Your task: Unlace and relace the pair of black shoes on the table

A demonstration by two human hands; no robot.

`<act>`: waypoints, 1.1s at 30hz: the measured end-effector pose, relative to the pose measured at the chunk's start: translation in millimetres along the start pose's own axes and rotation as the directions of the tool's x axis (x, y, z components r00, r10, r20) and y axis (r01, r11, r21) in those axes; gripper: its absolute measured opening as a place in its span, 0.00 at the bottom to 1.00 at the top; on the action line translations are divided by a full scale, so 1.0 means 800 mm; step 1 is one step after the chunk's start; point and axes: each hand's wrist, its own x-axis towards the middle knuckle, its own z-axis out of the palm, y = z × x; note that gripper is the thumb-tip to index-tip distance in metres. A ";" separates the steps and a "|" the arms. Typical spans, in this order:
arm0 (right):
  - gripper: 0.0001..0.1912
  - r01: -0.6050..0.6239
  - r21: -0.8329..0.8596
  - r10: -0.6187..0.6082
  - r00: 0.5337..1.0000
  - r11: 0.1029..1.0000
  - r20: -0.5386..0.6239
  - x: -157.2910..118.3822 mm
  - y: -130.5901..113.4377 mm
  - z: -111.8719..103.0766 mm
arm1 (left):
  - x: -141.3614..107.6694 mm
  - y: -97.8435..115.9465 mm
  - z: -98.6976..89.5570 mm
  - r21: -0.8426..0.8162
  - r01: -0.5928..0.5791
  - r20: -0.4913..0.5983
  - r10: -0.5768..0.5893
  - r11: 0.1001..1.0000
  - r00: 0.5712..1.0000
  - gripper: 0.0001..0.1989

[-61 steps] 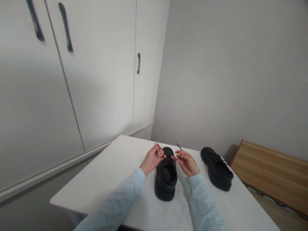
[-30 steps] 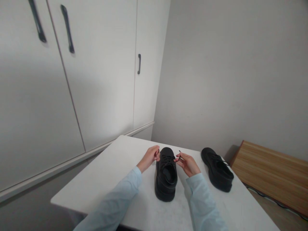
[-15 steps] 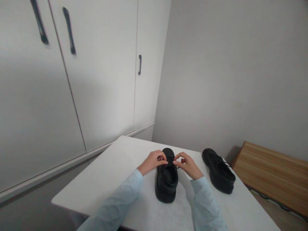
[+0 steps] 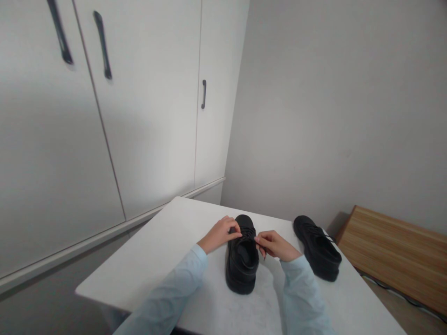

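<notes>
A black lace-up shoe (image 4: 240,274) stands upright on the white table (image 4: 150,260), its toe pointing away from me. My left hand (image 4: 220,233) is at the left side of its lacing, thumb and index finger pinched on the lace. On the shoe's right side, my right hand (image 4: 275,244) has its fingers closed on a shoelace (image 4: 264,257), whose dark end hangs below the fingers. The pinched parts of the lace are mostly hidden by my fingertips. A matching black shoe (image 4: 319,253) sits apart to the right, laces on top.
White cabinet doors (image 4: 150,116) with dark handles (image 4: 102,44) rise at the left. A grey wall (image 4: 331,107) stands behind the table. At the right is a wood-grain panel (image 4: 401,251), with a dark cable (image 4: 391,286) along its lower edge.
My right hand has moved slightly down and outward from the lacing, its fingers now closer together with a lace end hanging below. My left hand has stayed nearly in place.
</notes>
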 end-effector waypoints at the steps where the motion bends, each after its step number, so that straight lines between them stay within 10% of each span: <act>1: 0.23 -0.001 0.031 0.000 0.999 1.000 0.032 -0.001 -0.001 0.000 | 0.000 0.000 0.000 0.007 -0.004 -0.001 0.004 1.000 1.000 0.10; 10: 0.21 0.095 0.150 -0.119 0.981 0.984 0.156 -0.008 -0.004 -0.002 | -0.001 0.004 -0.001 0.031 0.000 0.025 -0.001 1.000 1.000 0.08; 33: 0.25 0.075 0.418 -0.008 0.987 0.905 -0.160 0.016 0.006 0.018 | -0.007 0.004 -0.009 0.378 -0.243 0.100 0.221 0.893 0.970 0.09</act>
